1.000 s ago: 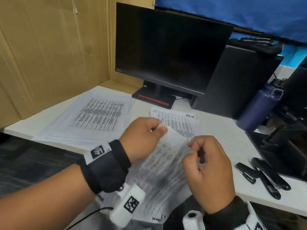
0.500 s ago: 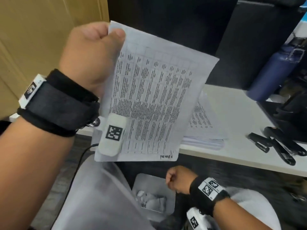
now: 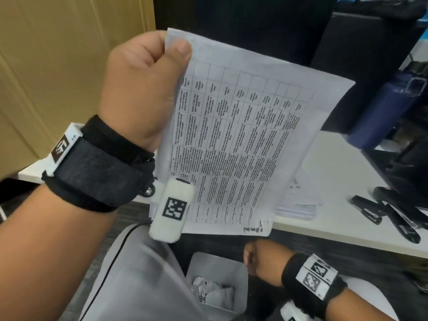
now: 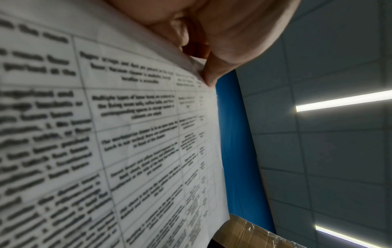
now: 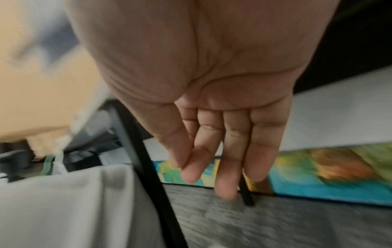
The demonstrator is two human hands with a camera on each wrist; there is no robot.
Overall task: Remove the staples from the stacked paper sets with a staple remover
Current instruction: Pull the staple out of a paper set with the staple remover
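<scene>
My left hand (image 3: 176, 50) holds a printed paper set (image 3: 243, 147) upright in front of the dark monitor, pinching its top left corner between thumb and fingers. In the left wrist view, the fingertips (image 4: 210, 75) clamp the sheet's edge (image 4: 137, 134). My right hand (image 3: 259, 258) hangs below the desk edge, just beside a small grey bin (image 3: 240, 274). The right wrist view shows this hand (image 5: 203, 174) with fingers straight, thumb against the index finger, and nothing visible in it. Two black tools (image 3: 366, 209) lie on the desk at right; I cannot tell which is the staple remover.
A stack of paper sets (image 3: 298, 205) lies on the white desk (image 3: 335, 177) behind the held sheets. A dark blue bottle (image 3: 379, 107) and black equipment stand at the right. The bin holds crumpled paper. My grey-trousered legs are below.
A second ago both hands worked the paper's corner over the desk. Since then my right hand dropped below the desk to the bin and my left lifted the paper set upright.
</scene>
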